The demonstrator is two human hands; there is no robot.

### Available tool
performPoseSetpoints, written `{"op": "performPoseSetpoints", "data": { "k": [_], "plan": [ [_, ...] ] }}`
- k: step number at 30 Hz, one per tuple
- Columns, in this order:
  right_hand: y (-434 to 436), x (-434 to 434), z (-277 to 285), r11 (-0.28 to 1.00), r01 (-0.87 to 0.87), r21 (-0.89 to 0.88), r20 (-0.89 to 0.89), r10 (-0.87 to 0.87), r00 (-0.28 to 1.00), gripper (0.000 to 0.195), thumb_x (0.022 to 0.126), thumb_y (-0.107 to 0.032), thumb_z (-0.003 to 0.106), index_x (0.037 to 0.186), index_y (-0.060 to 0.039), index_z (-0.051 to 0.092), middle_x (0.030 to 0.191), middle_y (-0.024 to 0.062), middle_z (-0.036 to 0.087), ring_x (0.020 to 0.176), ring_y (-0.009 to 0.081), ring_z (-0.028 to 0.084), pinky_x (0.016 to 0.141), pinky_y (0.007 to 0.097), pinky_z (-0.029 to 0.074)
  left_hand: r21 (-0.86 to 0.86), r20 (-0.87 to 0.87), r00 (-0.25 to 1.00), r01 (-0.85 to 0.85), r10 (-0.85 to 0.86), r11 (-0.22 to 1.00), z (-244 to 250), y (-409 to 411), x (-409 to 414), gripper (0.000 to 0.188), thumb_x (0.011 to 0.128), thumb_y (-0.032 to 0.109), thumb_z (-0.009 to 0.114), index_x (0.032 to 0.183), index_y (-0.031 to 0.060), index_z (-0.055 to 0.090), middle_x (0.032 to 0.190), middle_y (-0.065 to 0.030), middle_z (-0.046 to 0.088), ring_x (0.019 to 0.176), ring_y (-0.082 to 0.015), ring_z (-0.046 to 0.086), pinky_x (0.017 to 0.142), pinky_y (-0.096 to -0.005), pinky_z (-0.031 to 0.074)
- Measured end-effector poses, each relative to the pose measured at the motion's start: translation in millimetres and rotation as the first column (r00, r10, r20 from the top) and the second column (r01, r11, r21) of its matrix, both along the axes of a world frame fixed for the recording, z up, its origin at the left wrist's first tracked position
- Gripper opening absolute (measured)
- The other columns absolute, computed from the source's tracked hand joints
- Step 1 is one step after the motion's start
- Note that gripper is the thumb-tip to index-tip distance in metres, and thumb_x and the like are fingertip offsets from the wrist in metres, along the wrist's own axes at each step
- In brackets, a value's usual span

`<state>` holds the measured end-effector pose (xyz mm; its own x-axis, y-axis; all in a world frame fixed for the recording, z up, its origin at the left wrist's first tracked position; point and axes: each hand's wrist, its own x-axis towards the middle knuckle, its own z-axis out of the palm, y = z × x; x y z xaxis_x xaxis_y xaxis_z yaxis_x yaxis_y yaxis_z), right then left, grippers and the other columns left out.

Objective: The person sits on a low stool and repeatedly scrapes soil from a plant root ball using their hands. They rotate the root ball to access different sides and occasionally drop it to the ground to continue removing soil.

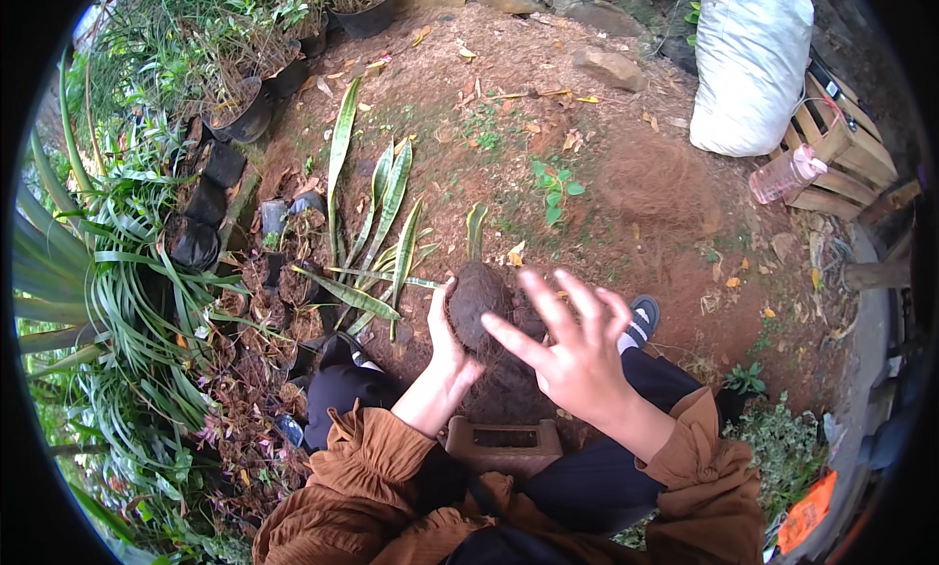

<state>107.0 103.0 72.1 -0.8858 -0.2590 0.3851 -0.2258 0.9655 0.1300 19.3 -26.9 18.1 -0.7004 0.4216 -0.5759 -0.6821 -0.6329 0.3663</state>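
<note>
My left hand [449,348] cups a rounded brown ball of soil and fibre [477,301] from its left side and below. Above the ball stands a short snake plant leaf [476,231]; where its base sits is hidden. My right hand [587,352] is raised at the right with fingers spread and somewhat blurred. Its index fingertip overlaps the ball in the picture, and whether it touches is unclear. Dark soil [506,392] lies between my legs, behind a brown plastic seat edge [506,458]. Several long snake plant leaves [392,191] are left of the ball.
A loose heap of brown fibre [660,187] lies ahead right. Beyond it are a white sack [752,66], a wooden crate [858,158] and a pink bottle [781,176]. Black pots [246,114] and dense greenery [147,271] line the left. A seedling [555,191] grows ahead.
</note>
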Motion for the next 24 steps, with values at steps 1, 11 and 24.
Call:
{"op": "performPoseSetpoints", "data": {
  "k": [1, 11, 24],
  "plan": [
    [0.0, 0.8, -4.4, 0.999, -0.019, 0.036, 0.005, 0.019, 1.0, 0.047, 0.085, -0.02, 0.056, 0.129, -0.0361, 0.059, 0.153, 0.0004, 0.037, 0.134, 0.0251, 0.035, 0.1, 0.054, 0.025, -0.006, 0.008, 1.0, -0.013, 0.013, 1.0, -1.4, 0.4, -0.1, 0.055, 0.093, 0.05, 0.041, 0.123, 0.0073, 0.057, 0.115, -0.0143, 0.064, 0.104, -0.0296, 0.062, 0.093, -0.0461, 0.051],
    [-12.4, 5.5, -14.3, 1.0, 0.0, -0.023, 0.078, 0.002, 0.997, 0.054, 0.082, -0.015, 0.059, 0.13, -0.0387, 0.059, 0.153, 0.0028, 0.036, 0.136, 0.0278, 0.032, 0.101, 0.0571, 0.022, -0.032, -0.003, 1.0, 0.004, -0.004, 0.999, -17.6, 4.7, 0.9, 0.052, 0.093, 0.05, 0.043, 0.124, 0.0105, 0.055, 0.119, -0.0125, 0.06, 0.111, -0.0289, 0.057, 0.096, -0.0465, 0.047],
    [-8.7, 1.7, -12.6, 0.964, -0.009, -0.267, 0.076, 0.03, 0.997, 0.065, 0.077, -0.007, 0.062, 0.134, -0.0376, 0.055, 0.155, 0.0034, 0.033, 0.136, 0.0292, 0.032, 0.101, 0.0578, 0.022, -0.034, -0.068, 0.99, 0.125, -0.127, 0.992, -25.6, 9.0, -2.1, 0.054, 0.096, 0.053, 0.038, 0.128, 0.0115, 0.054, 0.125, -0.0119, 0.06, 0.115, -0.0281, 0.057, 0.1, -0.047, 0.045]
  ]
}}
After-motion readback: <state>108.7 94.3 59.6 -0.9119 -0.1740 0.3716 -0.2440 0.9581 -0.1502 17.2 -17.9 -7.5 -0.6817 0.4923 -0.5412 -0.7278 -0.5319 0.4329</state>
